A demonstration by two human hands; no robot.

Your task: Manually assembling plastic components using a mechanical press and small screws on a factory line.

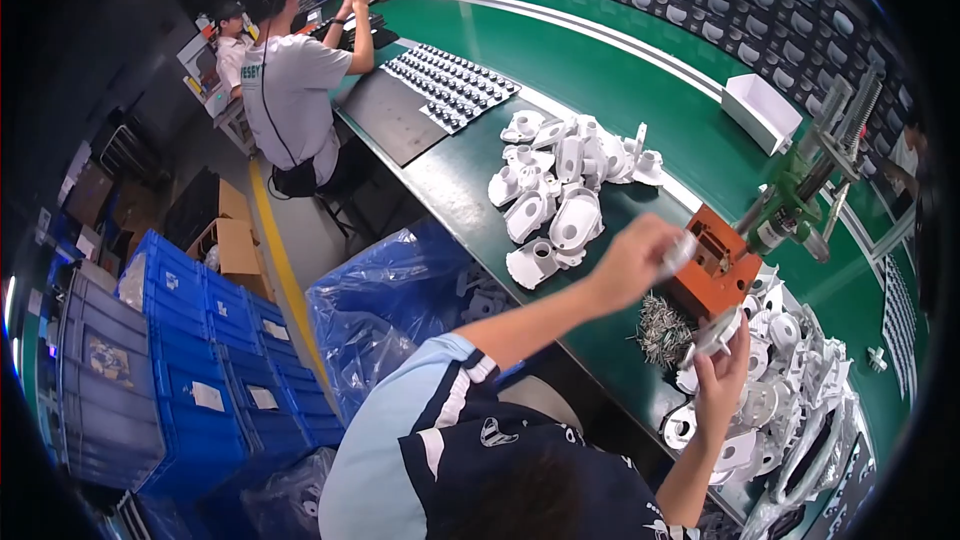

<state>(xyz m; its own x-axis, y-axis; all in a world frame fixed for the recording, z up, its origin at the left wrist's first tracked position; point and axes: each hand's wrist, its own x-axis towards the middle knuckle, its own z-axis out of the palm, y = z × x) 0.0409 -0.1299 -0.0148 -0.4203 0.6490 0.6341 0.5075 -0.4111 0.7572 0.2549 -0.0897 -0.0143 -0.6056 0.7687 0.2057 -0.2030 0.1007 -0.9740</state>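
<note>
We look down at a dark green bench (455, 185), with both our hands raised near an orange block (708, 290). Our left hand (632, 265) is curled nearly closed, its fingers holding a pale piece (678, 256). Blur hides the piece's exact shape; it overlaps the block's left side in our view, and we cannot tell whether the two touch. Our right hand (722, 372) is partly closed, gripping a tilted white part (717, 332) between thumb and fingers, just beside the block's near end.

A green press (785, 215) stands at the block's far right. Loose metal pins (664, 335) lie heaped between our hands, on the near side of the block. Around the right hand spreads a heap of white housings (770, 405); a second heap (578, 218) sits beyond our left forearm.

Farther along the bench, rows of black pieces (455, 85) stand near a co-worker (295, 90) in a grey shirt, arms raised. At lower left, we see stacked blue bins (195, 350).
</note>
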